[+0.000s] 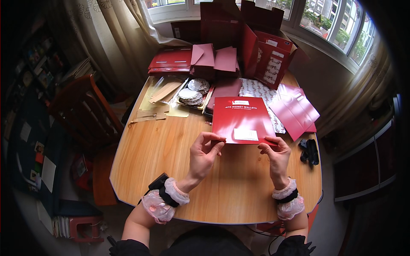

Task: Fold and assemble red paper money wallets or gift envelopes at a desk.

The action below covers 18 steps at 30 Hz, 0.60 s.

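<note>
A flat red card sleeve [226,121] with white print and a white label [245,134] is held up over the table in front of me. My left hand [203,155] pinches its lower left corner between thumb and fingers. At the lower right corner, my right hand [276,157] grips it the same way. Behind the sleeve lies white patterned paper [256,88], partly hidden by it. Glossy pink-red card sheets [294,109] lie to its right. To its left are stacks of round scalloped paper pieces [194,94] in a tray.
Brown paper strips [164,93] lie at the table's left. Red folders [171,59], pink envelopes [213,57] and an open red carton [273,64] stand along the back. A black object [311,152] sits near the right edge of the wooden table [158,153]. A wooden chair [87,111] stands left.
</note>
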Motion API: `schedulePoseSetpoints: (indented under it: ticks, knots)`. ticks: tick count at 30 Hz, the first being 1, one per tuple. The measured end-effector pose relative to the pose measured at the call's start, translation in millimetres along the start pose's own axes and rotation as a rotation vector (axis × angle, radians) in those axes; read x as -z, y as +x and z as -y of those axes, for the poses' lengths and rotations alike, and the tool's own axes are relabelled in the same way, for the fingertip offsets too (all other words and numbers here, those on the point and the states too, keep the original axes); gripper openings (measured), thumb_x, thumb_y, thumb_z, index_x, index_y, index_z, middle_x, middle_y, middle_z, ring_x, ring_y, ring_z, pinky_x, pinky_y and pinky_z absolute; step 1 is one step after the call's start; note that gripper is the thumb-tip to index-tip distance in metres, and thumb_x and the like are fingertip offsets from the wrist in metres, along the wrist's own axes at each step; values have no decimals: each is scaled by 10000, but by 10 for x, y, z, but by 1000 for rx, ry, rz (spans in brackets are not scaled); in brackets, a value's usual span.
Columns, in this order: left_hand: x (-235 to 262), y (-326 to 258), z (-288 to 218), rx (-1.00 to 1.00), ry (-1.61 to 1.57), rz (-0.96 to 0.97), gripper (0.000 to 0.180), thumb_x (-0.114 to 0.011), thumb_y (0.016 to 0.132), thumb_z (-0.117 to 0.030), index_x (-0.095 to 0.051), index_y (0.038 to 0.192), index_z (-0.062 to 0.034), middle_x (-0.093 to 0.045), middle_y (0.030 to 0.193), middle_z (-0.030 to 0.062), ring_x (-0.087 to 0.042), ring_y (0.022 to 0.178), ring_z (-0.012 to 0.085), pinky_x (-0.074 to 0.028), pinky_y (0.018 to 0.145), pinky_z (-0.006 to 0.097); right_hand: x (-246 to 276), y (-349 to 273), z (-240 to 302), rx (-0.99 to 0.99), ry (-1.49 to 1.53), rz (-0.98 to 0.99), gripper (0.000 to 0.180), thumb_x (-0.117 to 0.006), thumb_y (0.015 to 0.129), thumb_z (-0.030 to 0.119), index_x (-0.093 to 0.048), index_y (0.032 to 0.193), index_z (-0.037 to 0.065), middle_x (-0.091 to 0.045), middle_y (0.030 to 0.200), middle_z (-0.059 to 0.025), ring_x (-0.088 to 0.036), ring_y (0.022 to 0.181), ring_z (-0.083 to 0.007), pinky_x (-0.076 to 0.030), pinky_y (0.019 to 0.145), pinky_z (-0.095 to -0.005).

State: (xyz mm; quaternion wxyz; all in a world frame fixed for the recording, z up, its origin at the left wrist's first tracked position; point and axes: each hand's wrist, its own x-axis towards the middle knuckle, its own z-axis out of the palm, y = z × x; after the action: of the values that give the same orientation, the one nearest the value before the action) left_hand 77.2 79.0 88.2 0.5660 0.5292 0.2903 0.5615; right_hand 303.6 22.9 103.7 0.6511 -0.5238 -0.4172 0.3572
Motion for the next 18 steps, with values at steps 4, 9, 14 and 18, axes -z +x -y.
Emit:
schedulePoseSetpoints:
  ticks: [4,9,14,18]
  knots:
    - [8,19,24,-15,-44,-2,168,-657,934,37,-571,1058,-36,-704,1051,92,-676,911,114,-517,644,216,50,19,-1,19,-9,20,260,-778,847,7,-667,1077,-42,-732,909,-101,-681,765,-125,-542,676,-237]
    - [51,28,37,-28,-73,19,159,-659,934,35,-579,1048,-39,-704,1042,92,-672,892,108,-513,632,209,84,40,6,17,52,62,239,-757,873,25,-670,1088,-32,-733,904,-105,-711,813,-156,-552,687,-248]
    - [15,14,29,-23,-88,14,147,-655,936,39,-585,1036,-43,-689,1057,86,-658,897,98,-511,635,212,123,61,44,-33,116,107,253,-734,891,29,-666,1132,-4,-720,969,-81,-708,860,-153,-550,693,-243]
    - [6,-1,43,-26,-125,37,144,-643,944,39,-585,1045,-45,-673,1073,76,-633,882,83,-500,643,211,130,32,31,-156,321,60,351,-726,895,27,-631,1233,28,-697,966,-41,-680,835,-132,-534,668,-228]
